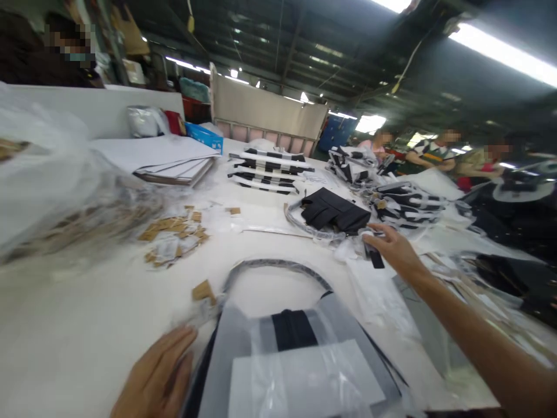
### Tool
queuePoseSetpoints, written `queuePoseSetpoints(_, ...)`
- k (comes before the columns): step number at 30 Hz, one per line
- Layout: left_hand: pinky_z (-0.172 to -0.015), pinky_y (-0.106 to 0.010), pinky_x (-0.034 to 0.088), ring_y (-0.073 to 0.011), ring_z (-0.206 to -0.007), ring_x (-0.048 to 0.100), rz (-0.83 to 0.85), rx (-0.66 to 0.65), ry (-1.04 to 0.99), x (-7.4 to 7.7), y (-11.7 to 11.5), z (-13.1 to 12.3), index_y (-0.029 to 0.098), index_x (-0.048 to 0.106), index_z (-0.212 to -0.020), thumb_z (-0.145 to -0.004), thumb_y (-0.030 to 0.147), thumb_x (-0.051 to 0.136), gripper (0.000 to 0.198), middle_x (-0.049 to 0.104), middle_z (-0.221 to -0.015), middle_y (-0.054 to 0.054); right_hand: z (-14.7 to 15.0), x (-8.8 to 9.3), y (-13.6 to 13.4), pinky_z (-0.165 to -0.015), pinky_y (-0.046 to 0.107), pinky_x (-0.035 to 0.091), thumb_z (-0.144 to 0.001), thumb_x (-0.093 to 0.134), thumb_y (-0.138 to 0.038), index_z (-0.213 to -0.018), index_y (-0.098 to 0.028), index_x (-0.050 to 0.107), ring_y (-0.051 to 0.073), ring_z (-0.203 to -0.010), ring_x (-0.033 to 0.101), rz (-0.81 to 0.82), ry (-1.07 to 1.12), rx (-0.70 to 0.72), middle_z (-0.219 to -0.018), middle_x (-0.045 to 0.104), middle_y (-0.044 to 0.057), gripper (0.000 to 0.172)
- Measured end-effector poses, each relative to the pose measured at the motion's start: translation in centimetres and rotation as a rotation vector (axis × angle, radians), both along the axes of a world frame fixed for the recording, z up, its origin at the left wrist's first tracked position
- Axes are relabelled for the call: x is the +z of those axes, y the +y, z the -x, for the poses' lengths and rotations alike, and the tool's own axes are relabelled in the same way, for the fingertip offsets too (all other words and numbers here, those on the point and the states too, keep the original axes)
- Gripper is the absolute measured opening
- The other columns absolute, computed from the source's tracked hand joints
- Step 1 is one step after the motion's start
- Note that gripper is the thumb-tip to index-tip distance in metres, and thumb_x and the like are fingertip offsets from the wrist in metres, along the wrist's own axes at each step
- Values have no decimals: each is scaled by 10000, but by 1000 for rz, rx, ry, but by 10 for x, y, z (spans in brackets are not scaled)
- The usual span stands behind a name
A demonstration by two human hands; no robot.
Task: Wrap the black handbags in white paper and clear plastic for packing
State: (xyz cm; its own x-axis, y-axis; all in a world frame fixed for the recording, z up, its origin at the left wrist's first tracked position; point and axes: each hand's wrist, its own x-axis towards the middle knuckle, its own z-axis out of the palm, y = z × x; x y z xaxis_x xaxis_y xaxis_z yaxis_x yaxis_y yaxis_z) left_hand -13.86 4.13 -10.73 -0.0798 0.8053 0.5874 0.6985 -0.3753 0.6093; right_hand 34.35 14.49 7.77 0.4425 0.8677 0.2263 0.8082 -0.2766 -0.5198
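In front of me lies a grey handbag with a black centre band, a looped handle and clear plastic and white paper over its front. My left hand rests at the bag's left side, fingers extended and loosely bent, nothing seen in them. A brown tag with crumpled clear plastic lies just beyond those fingertips. Farther off, my right hand reaches across the table, thumb and finger pinching a small black strip with a pale end. Beside it is a folded black fabric piece.
Small brown tags lie scattered at left, near a heap of clear plastic. White sheets are stacked behind. Striped black-and-white bags and more wrapped pieces cover the far side. Several people stand around the table.
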Motion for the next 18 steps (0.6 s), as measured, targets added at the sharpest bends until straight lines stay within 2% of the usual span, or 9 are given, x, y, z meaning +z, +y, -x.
queuePoseSetpoints(2,-968,-405,562,-223,-1041,673,17,-13,-27,15,-5,-4,390,660,-1128,-862,339,560,289,699,-1144,36,44,7,-6,-633,323,456,-783,601,-534,-1155,-200,669,232,-683,646,40,-49,131,-719,692,50,505)
queuePoseSetpoints(4,-958,-366,558,-207,-1061,658,4,-24,-73,32,1,-7,301,663,-1084,-905,306,514,234,694,-1121,-12,91,3,-8,-626,316,432,-804,592,-496,-1080,-229,700,216,-653,627,150,-128,249,-703,685,41,399)
queuePoseSetpoints(7,-1023,-393,497,-212,-1123,613,46,-91,-84,57,25,-13,248,647,-1112,-919,271,484,254,668,-1160,-46,156,-17,-6,-664,304,422,-876,524,-398,-1032,-223,703,204,-701,631,327,-185,439,-752,702,48,294)
queuePoseSetpoints(9,-1045,-409,467,-222,-1140,596,122,-141,-56,72,49,-21,227,646,-1113,-897,234,487,269,667,-1165,-57,186,-32,-2,-685,294,429,-928,441,-350,-957,-209,710,195,-732,638,391,-175,546,-789,714,56,304)
queuePoseSetpoints(11,-1045,-389,457,-219,-1136,597,256,-196,11,84,75,-33,217,645,-1121,-870,191,503,289,664,-1189,-61,202,-43,1,-718,287,440,-941,407,-293,-957,-209,708,189,-779,645,386,-181,628,-854,724,54,313)
queuePoseSetpoints(13,-1081,-369,417,-216,-1193,567,379,-238,127,91,100,-47,199,611,-1207,-867,162,506,358,631,-1271,-71,208,-48,4,-808,295,443,-902,456,-218,-1056,-209,692,196,-898,640,331,-260,725,-985,719,60,282)
queuePoseSetpoints(16,-1080,-356,410,-231,-1211,563,485,-314,272,89,132,-66,182,586,-1267,-829,127,550,443,617,-1304,-85,213,-54,9,-956,317,406,-799,534,-113,-1191,-197,646,217,-1085,584,267,-413,920,-1173,667,81,416)
queuePoseSetpoints(18,-1033,-366,446,-254,-1154,599,514,-357,324,82,146,-76,172,614,-1232,-791,105,581,448,655,-1235,-103,218,-60,14,-965,319,409,-772,526,-69,-1211,-199,636,222,-1106,581,280,-464,1012,-1204,656,85,471)
